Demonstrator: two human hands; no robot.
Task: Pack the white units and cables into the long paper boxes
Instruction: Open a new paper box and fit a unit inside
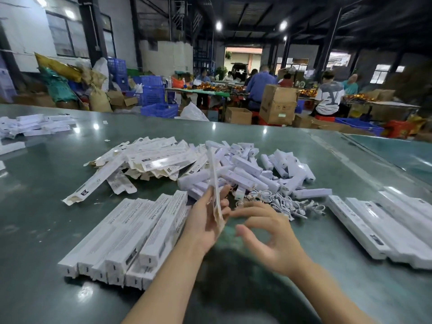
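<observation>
My left hand (205, 220) grips one flat long paper box (214, 181) near its lower end and holds it upright, edge-on to me. Just right of it, my right hand (264, 232) hovers over the table with fingers curled and thumb out, holding nothing; its fingertips reach toward the box. Beyond the hands lies a pile of white units (252, 169), and small white coiled cables (285, 203) lie in front of that pile. A heap of flat unfolded boxes (149, 157) sits at the centre left.
Filled long boxes lie in a row at the near left (131, 237) and in another row at the right (383, 225). More white boxes (35, 125) sit at the far left of the green table (46, 206). People work at tables beyond, among cartons and blue crates.
</observation>
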